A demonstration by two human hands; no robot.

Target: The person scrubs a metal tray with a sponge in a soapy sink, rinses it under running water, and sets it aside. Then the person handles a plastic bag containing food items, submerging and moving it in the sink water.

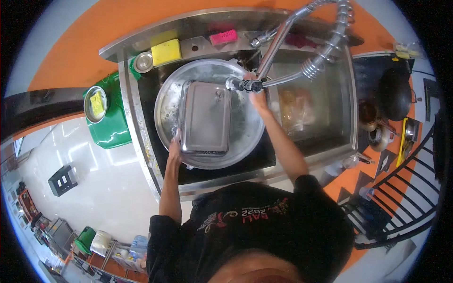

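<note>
A rectangular stainless steel pan (207, 118), its flat underside up, lies over a large round metal basin (246, 131) in the left sink bowl. My left hand (176, 142) grips the pan's lower left edge. Beside the basin's upper right rim is my right hand (255, 88), partly hidden by the spring faucet (271, 53) and its spout; whether it holds the faucet cannot be seen.
A yellow sponge (166, 52), a pink sponge (223, 37) and a small round metal lid (143, 62) rest on the back ledge. The right bowl (325, 106) holds water and a plastic-wrapped item. A green bin (113, 132) stands left, with a sponge in a dish (95, 105) on it.
</note>
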